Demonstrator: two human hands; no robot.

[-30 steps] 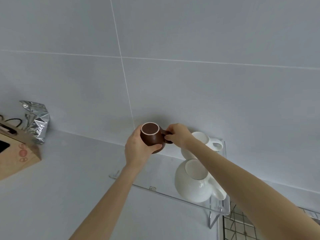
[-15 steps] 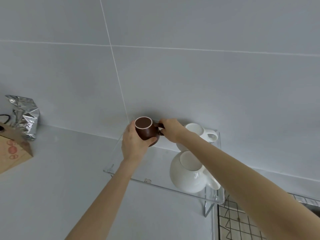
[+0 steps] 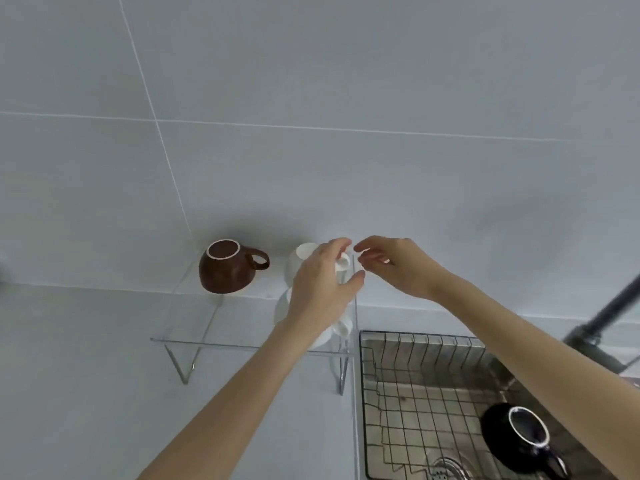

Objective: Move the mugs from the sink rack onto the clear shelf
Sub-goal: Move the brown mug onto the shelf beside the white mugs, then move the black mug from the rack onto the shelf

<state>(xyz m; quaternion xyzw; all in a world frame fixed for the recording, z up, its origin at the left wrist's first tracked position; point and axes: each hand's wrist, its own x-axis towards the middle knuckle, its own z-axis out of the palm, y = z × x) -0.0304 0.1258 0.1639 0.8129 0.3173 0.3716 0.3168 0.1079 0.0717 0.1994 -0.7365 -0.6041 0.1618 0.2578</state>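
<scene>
the clear shelf [image 3: 194,327] holds the brown mug [image 3: 225,268] by the wall, so it won't fall. the black mug [image 3: 519,434] waits in the sink rack [image 3: 415,375]. left hand [image 3: 322,285] and right hand [image 3: 398,265] hang open, holding nothing.

Pale grey large-tile wall [image 3: 381,71] fills upper view, thin white grout lines crossing. Below, matte white tabletop [image 3: 76,368] meets wall. Bottom right: recessed stainless steel sink basin [image 3: 498,382], round drain [image 3: 446,469] at bottom. Dark grey faucet pipe [image 3: 609,313] angles in at right edge. Soft, even light.
</scene>
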